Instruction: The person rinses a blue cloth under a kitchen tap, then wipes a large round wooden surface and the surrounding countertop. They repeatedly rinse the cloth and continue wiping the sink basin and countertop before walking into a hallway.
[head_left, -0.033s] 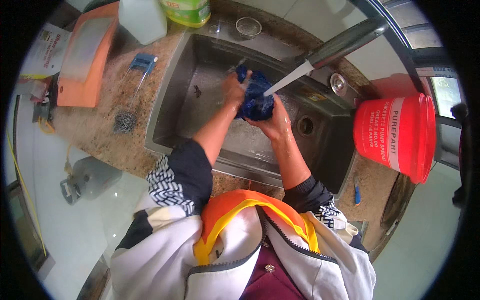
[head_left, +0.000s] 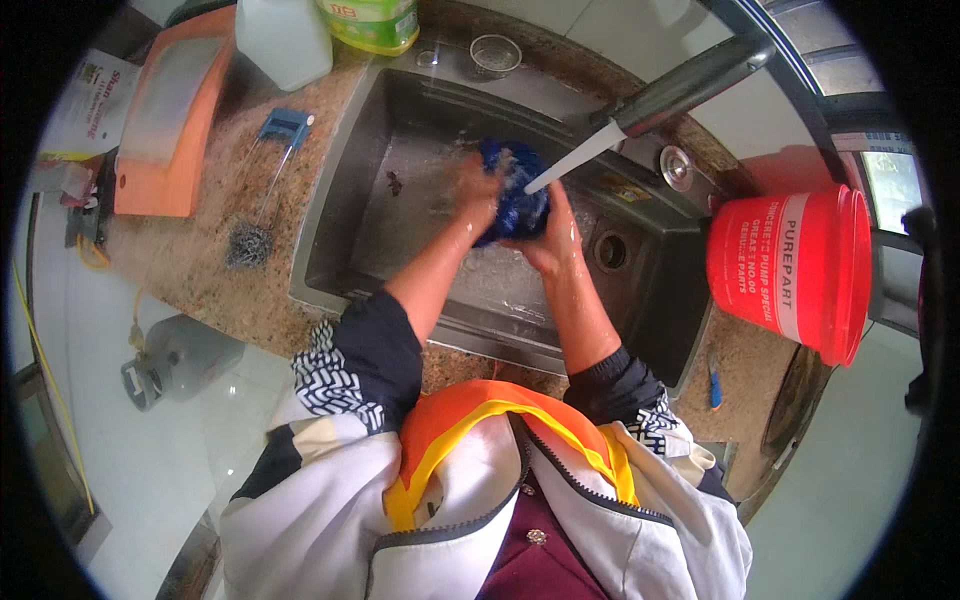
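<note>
A wet, bunched dark-blue cloth [head_left: 516, 195] is between my two hands over the sink basin [head_left: 345, 210]. Water from the faucet [head_left: 690, 85] pours straight onto it. My left hand [head_left: 477, 190] is closed on the cloth's left side, its fingers somewhat smeared by motion. From the right and below, my right hand [head_left: 550, 235] grips the cloth, its fingers partly hidden behind it. Both wrists and forearms are wet.
A red bucket [head_left: 775, 265] stands right of the sink, near a blue-handled tool [head_left: 714, 388]. Left on the counter lie a scrubber with a blue handle [head_left: 285, 125] and an orange board [head_left: 160, 185]. A white jug [head_left: 285, 40] and green-labelled bottle [head_left: 370, 22] stand behind.
The cloth has shifted and been reshaped slightly under the stream, bunching rounder. My left hand has moved a little downward along its left side; my right hand has barely moved.
</note>
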